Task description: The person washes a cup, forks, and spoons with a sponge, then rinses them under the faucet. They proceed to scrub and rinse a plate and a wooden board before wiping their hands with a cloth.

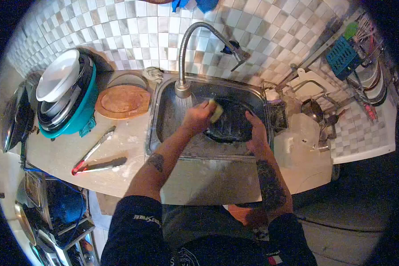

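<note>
In the metal sink lies a dark, ridged round pan, wet and partly soapy. My left hand is closed round a yellowish sponge, which touches the pan's left side. With my right hand I grip the pan's right edge, thumb over the rim. Water runs from the flexible faucet just left of my left hand.
A teal basin with stacked bowls stands at the left, beside a wooden board. Red-ended tongs lie spread on the counter. Right of the sink are a pale container and a dish rack with utensils.
</note>
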### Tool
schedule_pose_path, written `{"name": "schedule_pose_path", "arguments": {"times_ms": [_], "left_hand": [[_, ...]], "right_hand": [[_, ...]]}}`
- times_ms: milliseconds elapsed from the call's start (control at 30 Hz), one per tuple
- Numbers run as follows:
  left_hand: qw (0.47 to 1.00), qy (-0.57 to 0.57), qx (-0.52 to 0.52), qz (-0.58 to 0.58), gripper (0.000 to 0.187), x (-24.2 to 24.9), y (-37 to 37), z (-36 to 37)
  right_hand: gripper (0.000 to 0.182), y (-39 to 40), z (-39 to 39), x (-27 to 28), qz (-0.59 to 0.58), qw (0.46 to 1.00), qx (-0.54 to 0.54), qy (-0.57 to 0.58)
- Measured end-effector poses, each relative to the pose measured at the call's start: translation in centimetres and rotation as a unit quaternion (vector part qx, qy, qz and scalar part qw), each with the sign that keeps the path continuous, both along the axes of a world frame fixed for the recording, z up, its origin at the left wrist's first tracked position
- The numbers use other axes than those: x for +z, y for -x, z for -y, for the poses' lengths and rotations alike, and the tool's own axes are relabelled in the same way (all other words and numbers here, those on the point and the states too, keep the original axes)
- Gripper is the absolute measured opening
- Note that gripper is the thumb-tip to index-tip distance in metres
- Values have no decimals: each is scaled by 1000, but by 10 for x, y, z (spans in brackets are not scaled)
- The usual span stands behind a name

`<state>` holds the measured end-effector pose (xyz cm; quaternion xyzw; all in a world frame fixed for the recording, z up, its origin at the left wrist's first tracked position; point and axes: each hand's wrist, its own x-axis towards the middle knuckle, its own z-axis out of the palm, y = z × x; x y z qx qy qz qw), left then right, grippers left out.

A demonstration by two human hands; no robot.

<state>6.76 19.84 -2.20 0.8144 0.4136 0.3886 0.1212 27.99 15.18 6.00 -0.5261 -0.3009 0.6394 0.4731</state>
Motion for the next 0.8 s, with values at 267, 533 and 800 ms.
{"name": "schedule_pose_path", "arguments": {"times_ms": [267, 533, 800], "left_hand": [[991, 121, 46, -27, 27, -10, 9, 19], [993, 42, -45, 98, 31, -25, -59, 50], [961, 224, 152, -61, 31, -14, 3, 4]], "right_hand": [[36, -14, -3, -40, 112, 987, -43, -107], [43, 15, -3, -10, -184, 978, -92, 32], [41, 25, 20, -13, 107, 982, -12, -156]]}}
